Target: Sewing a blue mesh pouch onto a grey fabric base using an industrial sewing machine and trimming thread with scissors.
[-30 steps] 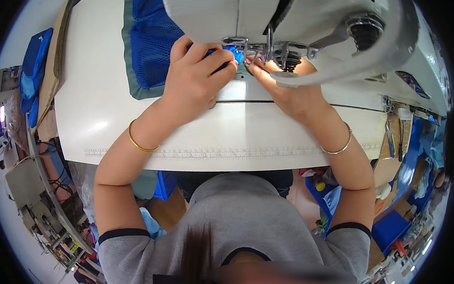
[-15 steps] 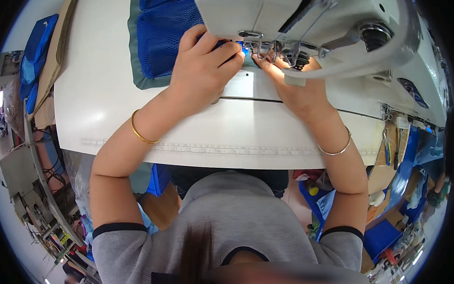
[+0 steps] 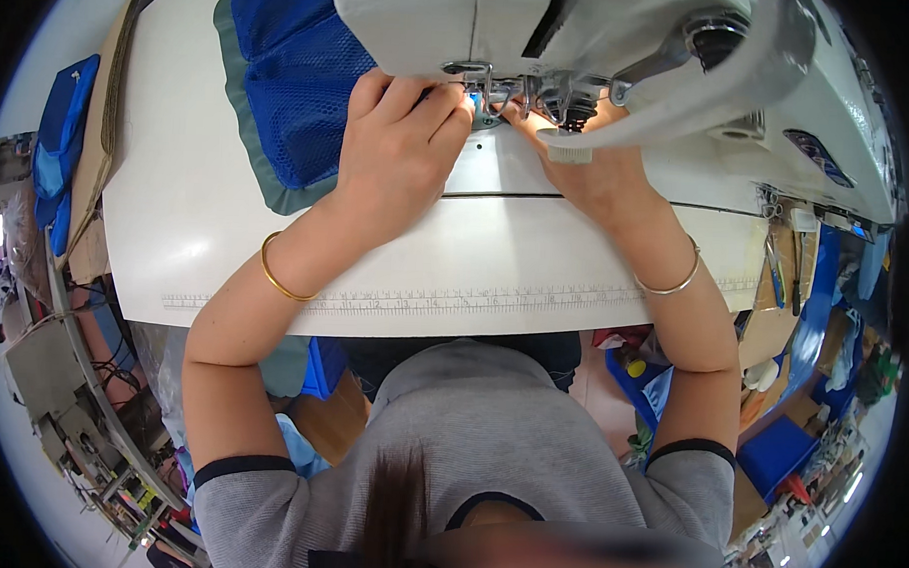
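Blue mesh fabric with a grey-green binding (image 3: 299,98) lies on the white sewing table to the left of the machine head, puckered into folds near my left hand (image 3: 399,152). That hand is closed, its bent fingers pinching the fabric's edge just left of the presser foot (image 3: 489,97). My right hand (image 3: 593,174) rests low on the machine bed to the right of the needle area. Its visible finger stretches toward the presser foot; metal parts and the white guard cover the others. A lamp lights the small piece of fabric at the foot.
The sewing machine head (image 3: 413,27) overhangs both hands. A printed ruler strip (image 3: 454,299) runs along the table's near edge. Scissors (image 3: 774,280) lie at the right end. Blue fabric pieces (image 3: 64,135) hang over cardboard at far left. Blue bins (image 3: 774,455) stand below right.
The fabric has turned, its lower corner swinging nearer to me, and it looks more puckered. Both hands stay by the presser foot. The view has shifted slightly.
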{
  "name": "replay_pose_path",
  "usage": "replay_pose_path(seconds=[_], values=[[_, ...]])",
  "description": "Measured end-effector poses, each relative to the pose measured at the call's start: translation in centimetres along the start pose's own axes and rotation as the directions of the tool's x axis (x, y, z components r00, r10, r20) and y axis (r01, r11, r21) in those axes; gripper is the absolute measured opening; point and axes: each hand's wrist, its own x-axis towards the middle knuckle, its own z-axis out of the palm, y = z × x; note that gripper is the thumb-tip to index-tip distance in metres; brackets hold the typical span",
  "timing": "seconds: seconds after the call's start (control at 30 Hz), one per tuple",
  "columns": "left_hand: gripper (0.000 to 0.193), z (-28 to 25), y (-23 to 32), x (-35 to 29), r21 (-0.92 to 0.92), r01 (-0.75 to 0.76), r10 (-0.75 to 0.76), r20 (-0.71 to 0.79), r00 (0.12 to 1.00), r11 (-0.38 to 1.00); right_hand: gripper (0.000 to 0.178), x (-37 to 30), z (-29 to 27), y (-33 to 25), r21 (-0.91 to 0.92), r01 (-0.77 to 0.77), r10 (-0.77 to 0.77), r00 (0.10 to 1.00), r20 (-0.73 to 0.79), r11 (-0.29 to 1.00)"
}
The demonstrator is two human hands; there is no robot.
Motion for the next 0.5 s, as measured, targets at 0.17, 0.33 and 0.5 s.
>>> replay_pose_path(seconds=[0.17, 0.33, 0.5], values=[[0.015, -0.6, -0.3, 0.5, -0.132, 0.063, -0.061, 0.018, 0.998, 0.989, 0.005, -0.3, 0.2, 0.0, -0.011, -0.069, 0.069, 0.998, -0.014, 0.998], [0.012, -3.3, -2.9, 1.3, -0.479, 0.279, -0.203, 0.204, 0.958, 0.832, 0.005, 0.3, -0.5, -0.4, 0.037, -0.019, 0.020, 0.999, -0.031, 0.999], [0.018, -5.9, -5.0, 4.4, -0.501, 0.234, -0.057, 0.343, 0.938, 0.833, 0.008, 0.6, -0.3, -1.4, 0.203, -0.055, 0.083, 0.987, -0.137, 0.978]])
